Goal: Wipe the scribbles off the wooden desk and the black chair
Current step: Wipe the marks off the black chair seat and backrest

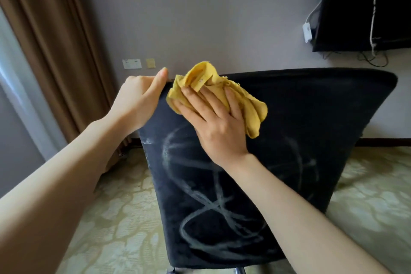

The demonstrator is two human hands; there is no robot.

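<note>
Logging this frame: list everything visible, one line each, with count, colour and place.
chair back: one, black, centre, facing the camera
scribbles: several looping white lines, on the chair back's lower half
cloth: one, yellow, bunched against the chair back's upper left
curtain: one, brown, left
wall plates: two, white and yellowish, on the grey wall
screen: one, black, upper right, with cables
carpet: patterned, pale green
left hand: gripping the chair back's top left corner
right hand: pressing the cloth flat
</note>
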